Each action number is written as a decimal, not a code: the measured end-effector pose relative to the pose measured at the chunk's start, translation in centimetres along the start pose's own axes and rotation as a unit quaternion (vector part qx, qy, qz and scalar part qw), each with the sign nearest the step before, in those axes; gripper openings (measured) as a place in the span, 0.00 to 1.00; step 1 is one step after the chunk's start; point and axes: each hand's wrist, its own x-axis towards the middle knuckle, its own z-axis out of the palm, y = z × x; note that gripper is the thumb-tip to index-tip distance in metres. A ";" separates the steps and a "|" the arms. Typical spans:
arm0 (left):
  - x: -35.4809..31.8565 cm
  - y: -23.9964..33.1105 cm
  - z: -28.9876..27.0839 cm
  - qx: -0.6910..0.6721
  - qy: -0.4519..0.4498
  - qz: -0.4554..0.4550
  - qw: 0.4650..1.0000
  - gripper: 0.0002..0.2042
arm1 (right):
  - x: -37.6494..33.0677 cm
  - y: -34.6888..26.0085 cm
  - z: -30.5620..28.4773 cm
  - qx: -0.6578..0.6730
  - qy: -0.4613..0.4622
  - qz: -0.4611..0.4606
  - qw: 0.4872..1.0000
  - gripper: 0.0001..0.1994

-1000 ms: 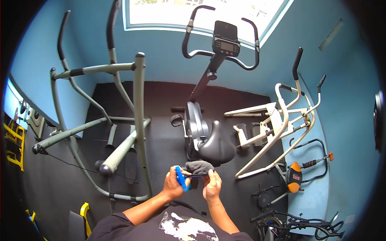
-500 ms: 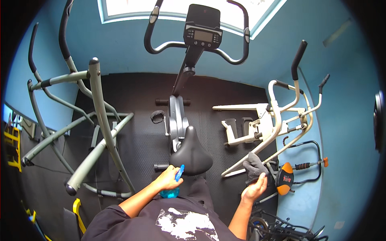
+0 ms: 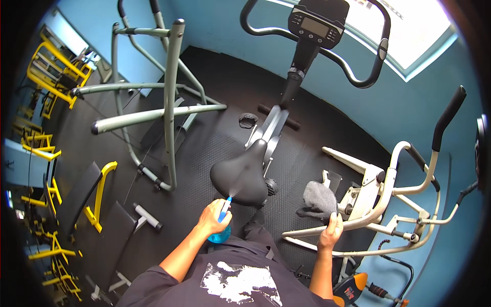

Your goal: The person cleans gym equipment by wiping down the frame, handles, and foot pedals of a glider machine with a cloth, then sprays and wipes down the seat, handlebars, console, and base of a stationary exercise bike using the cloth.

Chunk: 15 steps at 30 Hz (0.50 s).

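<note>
My left hand (image 3: 208,219) is closed round a blue spray bottle (image 3: 220,235) just behind the black saddle (image 3: 240,173) of an exercise bike. A fine spray fans out from the nozzle over the saddle's rear edge. To the right, my right hand (image 3: 331,233) pinches a grey cloth (image 3: 318,198) by one end, and the rest of it billows beyond my fingers. The bike's console (image 3: 315,24) and handlebars (image 3: 369,77) rise at the far end.
A grey-green frame machine (image 3: 171,102) stands at the left, a cream stepper machine (image 3: 378,189) at the right. Yellow gym machines (image 3: 61,71) and a padded bench (image 3: 84,192) fill the far left. An orange and black device (image 3: 352,289) lies low at the right. Blue walls and a window border the back.
The view has turned left, bringing more yellow machines in. A spray now leaves the bottle toward the saddle. The cloth has swung and spread out in my right hand.
</note>
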 end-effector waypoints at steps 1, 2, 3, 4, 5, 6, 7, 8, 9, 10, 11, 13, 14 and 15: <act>-0.9 0.0 1.0 -0.003 0.001 -0.034 0.999 0.08 | 0.3 0.4 -0.8 0.013 -0.018 0.001 1.000 0.12; -1.3 0.4 1.7 -0.001 0.011 -0.036 0.999 0.08 | 0.9 0.7 -1.3 0.025 -0.033 -0.002 0.999 0.12; -1.8 0.7 2.3 -0.006 0.020 -0.059 0.998 0.08 | 1.3 1.0 -1.6 0.030 -0.040 -0.007 0.999 0.12; -2.0 0.9 2.7 -0.012 0.029 -0.081 0.996 0.08 | 1.6 1.1 -1.8 0.041 -0.047 -0.002 0.998 0.12; -2.2 1.2 3.0 -0.041 0.029 -0.074 0.996 0.09 | 1.5 1.1 -2.2 0.050 -0.051 0.003 0.997 0.13; -2.4 1.5 3.3 -0.041 0.035 -0.073 0.996 0.09 | 1.4 1.0 -2.4 0.053 -0.055 -0.001 0.997 0.13; -2.5 1.8 3.6 -0.034 0.045 -0.056 0.997 0.09 | 1.2 0.9 -2.6 0.058 -0.069 0.000 0.996 0.14; -2.5 2.0 3.9 -0.028 0.056 -0.038 0.997 0.09 | 1.0 0.6 -2.5 0.063 -0.084 0.000 0.994 0.14; -2.6 1.9 4.1 -0.027 0.062 -0.035 0.997 0.09 | 0.6 -0.4 -2.2 0.069 -0.092 0.003 0.993 0.13; -2.6 1.8 4.2 -0.034 0.051 -0.076 0.995 0.10 | 0.3 -0.4 -2.5 0.035 -0.110 -0.029 0.993 0.12; -2.5 2.1 4.2 -0.041 0.037 -0.114 0.992 0.12 | 0.1 -0.3 -2.6 0.024 -0.112 -0.034 0.993 0.11; -2.7 2.9 4.1 -0.086 0.023 -0.030 0.996 0.14 | -0.3 -0.4 -2.7 -0.007 -0.129 -0.057 0.990 0.08; -2.8 3.8 4.0 -0.129 0.005 0.050 0.990 0.16 | -0.6 0.0 -2.6 0.010 -0.129 -0.037 0.991 0.06; -3.1 4.8 4.1 -0.181 -0.003 0.108 0.978 0.21 | -1.2 -1.2 -1.6 0.026 -0.139 -0.038 0.989 0.05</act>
